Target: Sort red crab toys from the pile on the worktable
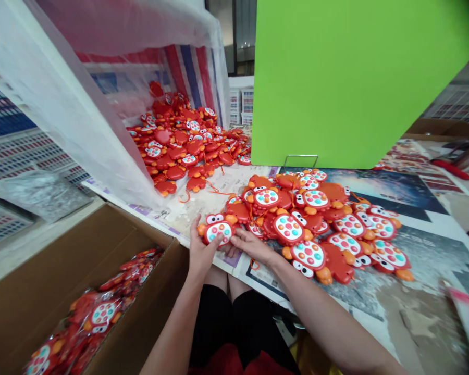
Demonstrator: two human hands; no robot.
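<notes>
A red crab-shaped toy (220, 230) with orange claws, bulging eyes and a white oval of coloured buttons is held face up near the table's front edge. My left hand (203, 247) grips it from the left, thumb on the front and fingers curled around the side. At its lower right edge, my right hand (252, 245) pinches it with bent fingers, partly hidden beneath. Just to the right lies a loose pile of matching crab toys (289, 227), some face up and some showing plain red backs. Orange cords trail from several of them.
Farther back, a larger heap of crab toys (191, 138) spills from a striped, plastic-lined bag (197, 73). A green board (336, 78) stands upright behind the pile. At lower left, an open cardboard box (140, 229) holds bagged crab toys (101, 315).
</notes>
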